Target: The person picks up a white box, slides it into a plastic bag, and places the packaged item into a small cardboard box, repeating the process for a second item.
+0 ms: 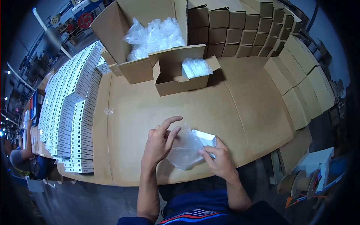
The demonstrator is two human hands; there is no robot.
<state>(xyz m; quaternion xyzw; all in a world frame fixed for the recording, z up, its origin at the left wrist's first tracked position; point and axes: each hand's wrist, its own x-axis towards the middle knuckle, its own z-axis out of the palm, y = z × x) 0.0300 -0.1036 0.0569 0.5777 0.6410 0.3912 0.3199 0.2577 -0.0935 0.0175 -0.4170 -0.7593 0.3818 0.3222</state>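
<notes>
My right hand (220,159) grips a small white box (204,138) at its right end, thumb on the near side. A clear plastic bag (183,150) spreads out leftward from the box, partly over it; how far the box sits inside cannot be made out. Beside the bag's left edge is my left hand (157,144), its thumb and index finger apart and curved. Nothing shows between them, and its other fingers are partly hidden. Farther back stands an open cardboard box (180,89) with wrapped clear-plastic packs (197,68) at its right end.
A large carton (137,71) full of clear plastic bags (157,35) stands behind. Stacked white boxes (71,108) line the table's left side. Brown cartons (236,30) are piled at the back, more (303,86) at right. A person (28,153) sits far left. Cable spools (300,183) stand lower right.
</notes>
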